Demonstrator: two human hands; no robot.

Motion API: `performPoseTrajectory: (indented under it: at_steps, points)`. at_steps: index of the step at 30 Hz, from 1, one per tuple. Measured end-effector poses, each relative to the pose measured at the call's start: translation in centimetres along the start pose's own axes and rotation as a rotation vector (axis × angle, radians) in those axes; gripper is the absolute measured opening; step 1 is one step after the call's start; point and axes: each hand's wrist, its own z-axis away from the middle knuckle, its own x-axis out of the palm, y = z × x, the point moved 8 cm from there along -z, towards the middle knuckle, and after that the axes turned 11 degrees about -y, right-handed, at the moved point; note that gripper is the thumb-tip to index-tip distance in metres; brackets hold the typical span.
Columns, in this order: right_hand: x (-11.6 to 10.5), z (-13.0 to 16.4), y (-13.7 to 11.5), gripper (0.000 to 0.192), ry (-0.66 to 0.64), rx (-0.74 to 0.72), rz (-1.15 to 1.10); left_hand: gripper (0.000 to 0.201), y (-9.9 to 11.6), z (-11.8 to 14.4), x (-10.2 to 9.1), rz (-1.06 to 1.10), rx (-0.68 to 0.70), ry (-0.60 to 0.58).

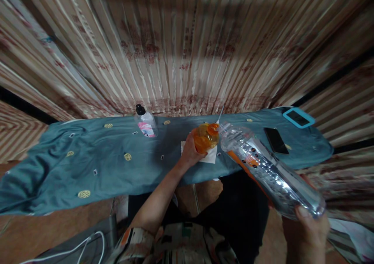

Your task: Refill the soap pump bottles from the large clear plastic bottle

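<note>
Head view: left hand (191,151) closed around orange bottle (205,137), steadying it upright on white napkin (210,156) near front edge of table (96,166); right hand (309,225) gripping base of clear bottle (270,170), tilted with open neck low and touching orange bottle's mouth, base raised toward right, likely so contents run from one into other

Napkin under orange bottle, presumably against drips

Orange bottle small, rounded, translucent, glowing amber; thin white stick or straw (220,114) rising just behind its top, purpose unclear

Clear bottle long, ribbed, thin crinkly plastic with orange label strip along underside; level inside hard to tell

Table draped in teal cloth, soft, wrinkled, bunched at left end, dotted with yellow round motifs and small white squares

Small clear bottle (145,123) with black cap and pink label, upright at back, well apart from hands

Black phone (276,140) lying flat to right of clear bottle's neck; blue-framed device (298,117) farther back at right corner, both kept clear of pouring spot

Pleated striped curtain (187,49) behind, glossy, with faded red print

White cable (78,246) on floor at lower left; patterned sleeve (137,242) on left arm
</note>
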Motion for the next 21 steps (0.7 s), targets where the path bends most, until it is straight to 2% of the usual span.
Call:
performPoseTrajectory:
  at_steps: [8, 13, 21]
  points:
    - [0.2, 0.7, 0.4, 0.093, -0.063, -0.001, -0.005, 0.097, 0.8, -0.2, 0.1, 0.017, 0.054, -0.007]
    - [0.6, 1.2, 0.2, 0.09, -0.129, -0.03, 0.025, 0.102, 0.0, -0.1, 0.1, 0.04, 0.037, 0.01]
    - [0.9, 1.0, 0.0, 0.086, -0.123, -0.041, 0.019, 0.108, -0.6, 0.0, 0.0, 0.062, 0.003, 0.011]
